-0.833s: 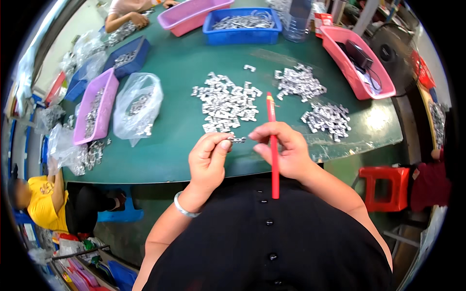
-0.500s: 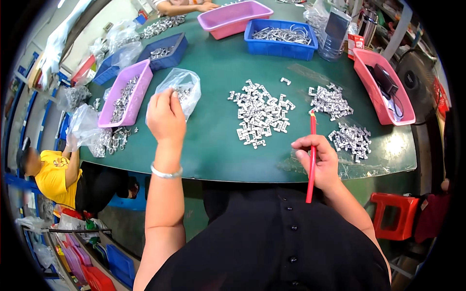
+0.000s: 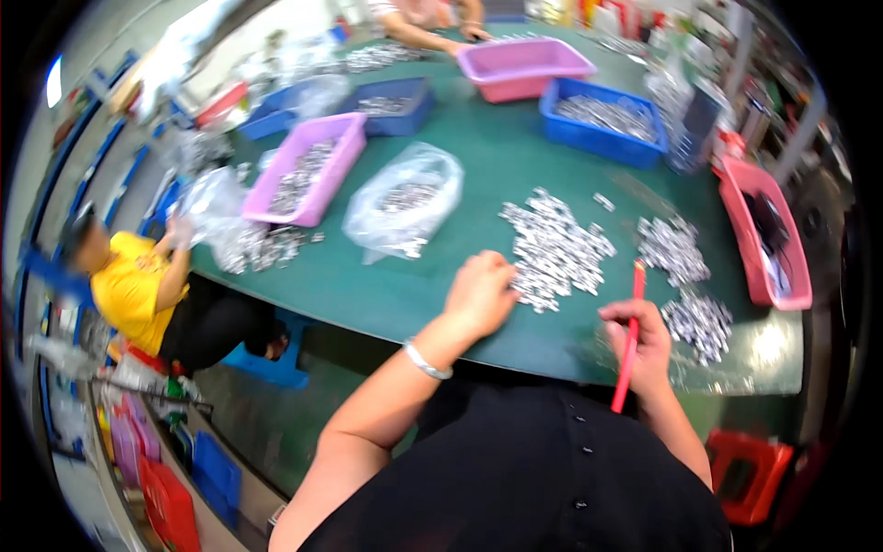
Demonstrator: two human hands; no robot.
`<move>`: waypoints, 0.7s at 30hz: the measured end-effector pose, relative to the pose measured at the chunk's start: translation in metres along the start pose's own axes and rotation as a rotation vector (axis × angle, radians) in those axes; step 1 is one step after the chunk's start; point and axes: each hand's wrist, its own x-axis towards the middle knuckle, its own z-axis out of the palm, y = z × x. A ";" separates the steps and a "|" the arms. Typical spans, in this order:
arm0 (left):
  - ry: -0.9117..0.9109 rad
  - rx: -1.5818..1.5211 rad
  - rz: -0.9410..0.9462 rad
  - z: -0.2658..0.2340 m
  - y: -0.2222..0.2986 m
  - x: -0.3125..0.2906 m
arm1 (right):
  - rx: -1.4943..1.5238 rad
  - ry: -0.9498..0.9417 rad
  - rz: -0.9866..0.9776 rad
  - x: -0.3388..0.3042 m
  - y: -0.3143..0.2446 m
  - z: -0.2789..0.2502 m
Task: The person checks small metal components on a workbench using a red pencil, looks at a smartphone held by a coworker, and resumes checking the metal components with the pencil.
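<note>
In my right hand [image 3: 646,342] is a long, slim red stick [image 3: 630,354] with a paler tip, held between thumb and fingers, its tip pointing away from me. My left hand [image 3: 480,293], with a silver bangle [image 3: 427,360] at the wrist, is at the near left edge of a pile of small silver metal parts [image 3: 556,248]. Its fingers are bent together; blur hides what is in them. Two smaller piles of similar parts, one farther [image 3: 673,250] and one nearer [image 3: 697,324], lie beyond my right hand. A clear plastic bag [image 3: 437,184] of small metal parts lies to the left.
Around the green table [image 3: 478,166] stand a purple tray [image 3: 342,179], a blue tray [image 3: 602,147] of metal pieces, a pink tray [image 3: 474,69] and a pink bin [image 3: 750,230]. A person in yellow [image 3: 143,285] sits at left; another person's arms [image 3: 428,35] reach in at the far side.
My left hand has left the plastic bag and moved right to the large pile. The right hand still grips the red stick. The whole view has turned and shifted.
</note>
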 end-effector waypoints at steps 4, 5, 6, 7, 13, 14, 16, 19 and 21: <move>-0.016 -0.016 -0.043 0.005 0.002 -0.009 | 0.039 0.001 0.098 -0.006 0.008 0.004; 0.001 -0.054 -0.063 0.006 0.005 -0.013 | 0.057 0.001 0.148 -0.007 0.008 0.004; 0.081 -0.089 -0.050 0.007 0.004 -0.019 | 0.081 -0.033 0.115 -0.006 0.009 0.007; 0.160 -0.125 -0.029 0.007 0.003 -0.025 | 0.076 -0.022 0.109 -0.004 0.011 0.010; 0.398 -0.549 -0.169 0.002 0.000 -0.058 | 0.169 -0.086 0.108 0.016 0.009 0.044; 0.404 -0.576 -0.188 0.003 0.000 -0.063 | 0.157 -0.117 0.099 0.018 0.008 0.049; 0.445 -0.615 -0.174 0.002 0.000 -0.066 | 0.118 -0.159 0.068 0.022 0.007 0.057; 0.470 -0.668 -0.174 0.004 -0.001 -0.064 | 0.124 -0.162 0.063 0.028 -0.007 0.072; 0.425 -0.730 -0.186 0.008 -0.004 -0.061 | 0.108 -0.151 0.001 0.031 -0.003 0.076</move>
